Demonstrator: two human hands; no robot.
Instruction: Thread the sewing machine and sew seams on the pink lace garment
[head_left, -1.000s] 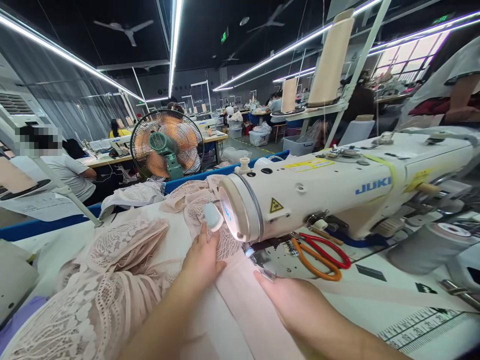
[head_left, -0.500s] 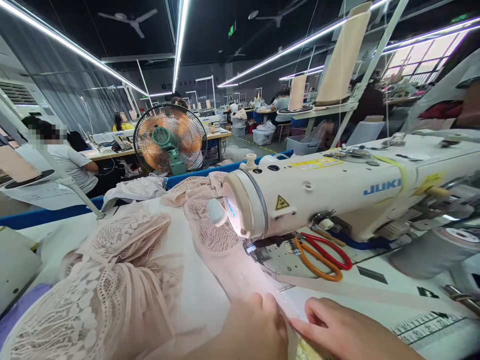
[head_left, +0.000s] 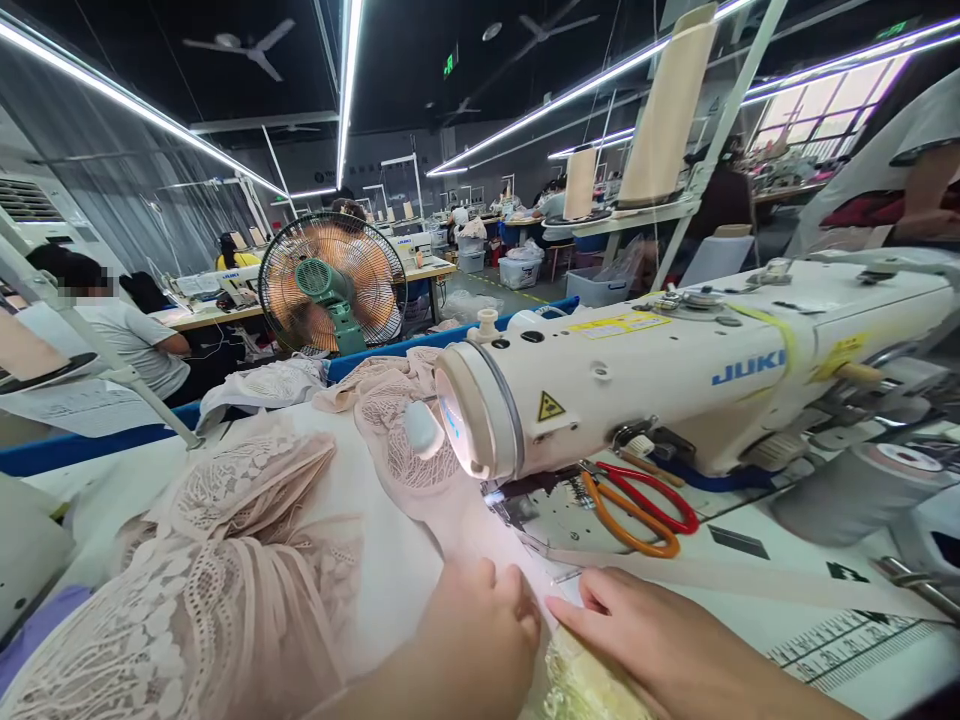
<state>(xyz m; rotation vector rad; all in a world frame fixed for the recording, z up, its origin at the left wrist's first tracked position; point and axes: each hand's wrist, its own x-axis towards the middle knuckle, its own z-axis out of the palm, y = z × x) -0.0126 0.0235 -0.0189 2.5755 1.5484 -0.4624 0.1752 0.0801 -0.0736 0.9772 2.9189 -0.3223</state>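
A pale pink lace bra (head_left: 409, 475) lies under the head of a white sewing machine (head_left: 577, 390), its smooth band running towards me. My left hand (head_left: 480, 620) is closed on that band just in front of the presser foot (head_left: 496, 500). Close by on the right, my right hand (head_left: 637, 625) pinches the band's edge with thumb and index finger. From the right, a pale elastic strip (head_left: 720, 575) runs flat across the bed to the foot. Yellowish fringed material (head_left: 577, 680) shows below my right hand. The needle point is hard to make out.
Several beige lace bras (head_left: 187, 590) are piled on the left of the table. Scissors (head_left: 637, 510) with red and orange handles lie behind the foot. A grey thread cone (head_left: 855, 500) stands at right. Beyond are a fan (head_left: 330, 285) and seated people.
Both my hands have moved slightly up and left, closer to the presser foot, with the band. More yellowish material shows under my right hand. The view has shifted slightly.
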